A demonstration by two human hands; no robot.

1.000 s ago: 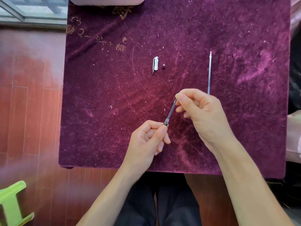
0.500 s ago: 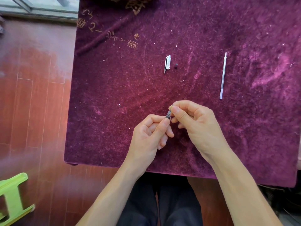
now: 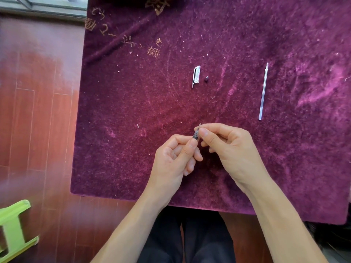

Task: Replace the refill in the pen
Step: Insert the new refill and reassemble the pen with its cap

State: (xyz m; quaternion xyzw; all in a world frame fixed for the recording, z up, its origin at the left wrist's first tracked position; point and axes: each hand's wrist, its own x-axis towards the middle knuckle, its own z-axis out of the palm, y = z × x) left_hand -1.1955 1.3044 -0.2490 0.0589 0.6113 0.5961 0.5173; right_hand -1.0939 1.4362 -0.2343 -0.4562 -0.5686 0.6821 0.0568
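Purple velvet cloth (image 3: 133, 149) with gold embroidery; wooden floor (image 3: 38, 111); green plastic stool (image 3: 13, 230) lower left.

Desk (image 3: 133, 158) cloth mostly bare on left + near edge, wide room to pass. Obstacles far side: clear pen cap (image 3: 196, 76) w/ tiny black bit (image 3: 207, 78) just beside, loose refill (image 3: 263, 92) lying well right. Both hands (image 3: 199, 149) fill center front.
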